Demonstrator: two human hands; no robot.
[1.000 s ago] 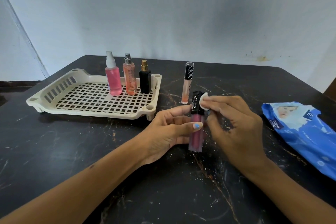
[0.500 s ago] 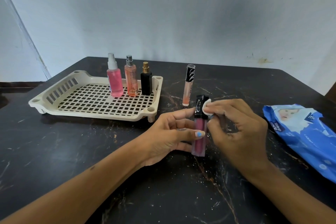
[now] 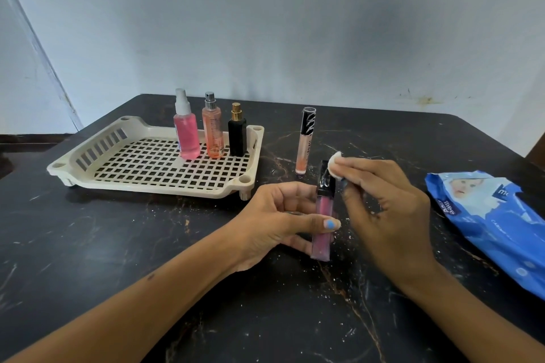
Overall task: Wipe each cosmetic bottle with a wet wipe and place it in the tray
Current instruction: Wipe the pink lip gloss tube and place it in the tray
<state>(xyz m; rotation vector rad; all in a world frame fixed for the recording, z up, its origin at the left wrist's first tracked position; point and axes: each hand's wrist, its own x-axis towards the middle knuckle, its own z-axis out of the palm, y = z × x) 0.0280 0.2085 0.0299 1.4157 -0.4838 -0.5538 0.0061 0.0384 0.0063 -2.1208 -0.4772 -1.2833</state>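
Bottles: three stand in the tray (image 3: pixel 88 153), two outside it.
Left hand (image 3: pixel 274 221) grips the pink tube (image 3: pixel 323 215); right hand (image 3: pixel 389 203) pinches a white wipe (image 3: pixel 335 166); wipe pack (image 3: pixel 501 221) lies on the tabletop (image 3: pixel 118 244).

Two bare forearms reach in from the near edge, converging at centre. The left hand (image 3: pixel 280 219) is curled, thumb laid across the front with a blue-painted nail, fingers wrapped behind in a grip. The right hand (image 3: pixel 386 203), just beside it, is raised slightly higher, its fingertips (image 3: pixel 349 166) pinched together, pointing left.
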